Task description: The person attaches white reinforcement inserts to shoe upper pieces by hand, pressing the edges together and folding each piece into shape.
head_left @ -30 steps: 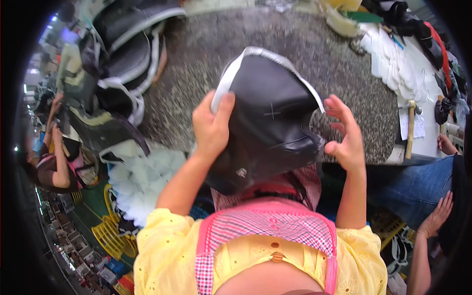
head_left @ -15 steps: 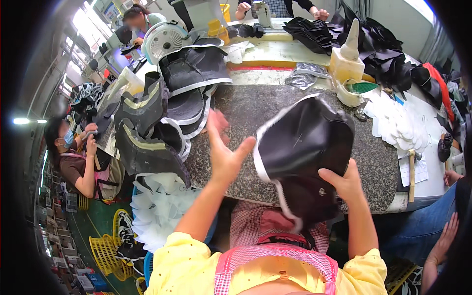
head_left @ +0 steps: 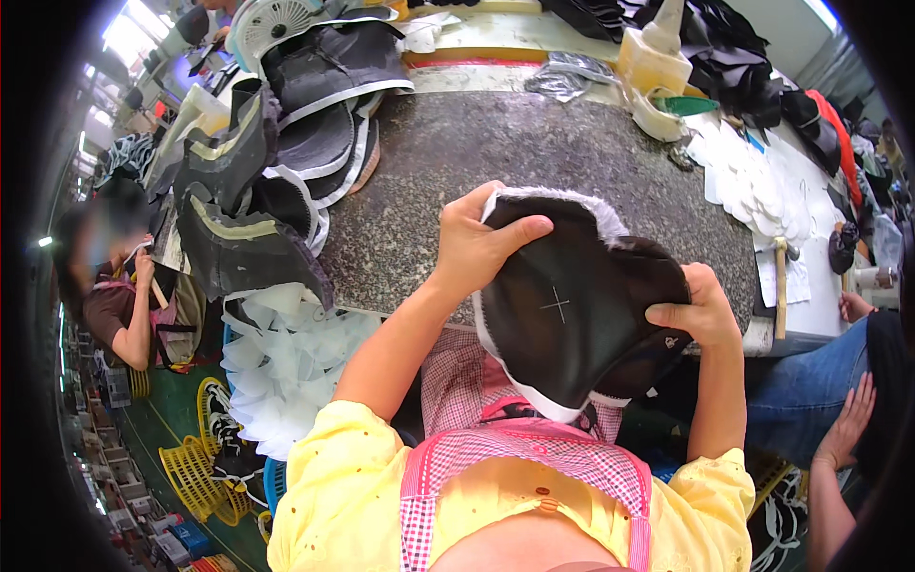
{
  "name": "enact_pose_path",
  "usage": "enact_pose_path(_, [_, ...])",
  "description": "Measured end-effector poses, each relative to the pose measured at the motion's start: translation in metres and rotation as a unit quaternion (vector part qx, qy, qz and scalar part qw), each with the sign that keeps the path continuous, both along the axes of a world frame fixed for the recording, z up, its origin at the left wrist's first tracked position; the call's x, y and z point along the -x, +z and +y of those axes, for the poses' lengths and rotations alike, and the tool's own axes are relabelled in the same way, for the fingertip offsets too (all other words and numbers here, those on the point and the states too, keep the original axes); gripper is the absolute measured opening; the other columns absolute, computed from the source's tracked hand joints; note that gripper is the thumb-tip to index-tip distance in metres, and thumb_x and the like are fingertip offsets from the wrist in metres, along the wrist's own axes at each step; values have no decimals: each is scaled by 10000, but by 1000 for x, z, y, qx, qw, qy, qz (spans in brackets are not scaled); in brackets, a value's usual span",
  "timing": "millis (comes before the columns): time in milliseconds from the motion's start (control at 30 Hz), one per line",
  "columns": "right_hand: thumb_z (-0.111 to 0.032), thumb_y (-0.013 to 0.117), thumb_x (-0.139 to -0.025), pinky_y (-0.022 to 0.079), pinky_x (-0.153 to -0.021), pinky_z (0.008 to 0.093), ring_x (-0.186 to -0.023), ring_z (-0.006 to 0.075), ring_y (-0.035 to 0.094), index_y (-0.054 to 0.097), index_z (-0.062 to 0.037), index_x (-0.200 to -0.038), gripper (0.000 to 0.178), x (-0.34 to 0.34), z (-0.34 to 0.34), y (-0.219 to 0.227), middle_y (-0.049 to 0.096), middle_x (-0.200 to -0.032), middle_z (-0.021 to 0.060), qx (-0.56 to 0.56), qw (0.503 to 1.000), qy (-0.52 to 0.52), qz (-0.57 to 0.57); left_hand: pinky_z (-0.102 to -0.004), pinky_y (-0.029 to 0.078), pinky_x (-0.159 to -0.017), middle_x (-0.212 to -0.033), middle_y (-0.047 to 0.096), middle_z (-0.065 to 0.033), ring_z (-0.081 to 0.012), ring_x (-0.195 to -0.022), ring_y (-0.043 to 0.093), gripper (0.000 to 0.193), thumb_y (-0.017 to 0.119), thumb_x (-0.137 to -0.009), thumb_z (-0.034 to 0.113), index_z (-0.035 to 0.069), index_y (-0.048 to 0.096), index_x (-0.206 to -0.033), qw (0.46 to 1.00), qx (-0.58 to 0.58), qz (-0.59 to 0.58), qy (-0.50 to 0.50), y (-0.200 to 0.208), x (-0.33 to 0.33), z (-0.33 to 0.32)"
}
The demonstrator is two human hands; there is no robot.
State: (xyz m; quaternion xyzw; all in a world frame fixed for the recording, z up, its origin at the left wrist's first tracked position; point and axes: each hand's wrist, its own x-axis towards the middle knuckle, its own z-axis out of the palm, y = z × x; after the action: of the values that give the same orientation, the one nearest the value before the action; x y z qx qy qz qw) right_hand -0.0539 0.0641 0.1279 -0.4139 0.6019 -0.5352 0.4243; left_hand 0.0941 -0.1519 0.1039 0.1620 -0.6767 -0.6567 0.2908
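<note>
Black piece (head_left: 596,286): pale cross (head_left: 555,306), small emblem (head_left: 671,341) near right hand (head_left: 710,310)

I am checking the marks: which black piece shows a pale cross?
The black piece in the left hand and right hand; the piled pieces at left show none.

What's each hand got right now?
Left hand: closed, holding the black piece by its left side.
Right hand: closed, holding the same piece by its right side.
</note>
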Motion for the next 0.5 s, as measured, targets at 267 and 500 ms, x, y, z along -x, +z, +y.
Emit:
enact_pose_path(267, [12, 680, -662, 452, -720, 235, -776, 79, 546, 616, 47, -931, 278, 4, 10, -23, 627, -856, 19, 47, 992, -18, -117, -225, 467, -625, -769, 605, -20, -88, -685, 559, 195, 716, -707, 64, 24, 563, -820, 973, -191, 110, -69, -5, 3, 9])
enact_pose_path(500, [-19, 699, -661, 457, -720, 243, -779, 92, 564, 616, 41, -937, 294, 12, 12, -36, 634, -882, 34, 46, 988, -9, -147, -218, 449, -648, -782, 584, -3, -78, -714, 540, 256, 715, -735, 232, 48, 554, -809, 954, -290, 48, -67, -19, 12, 6])
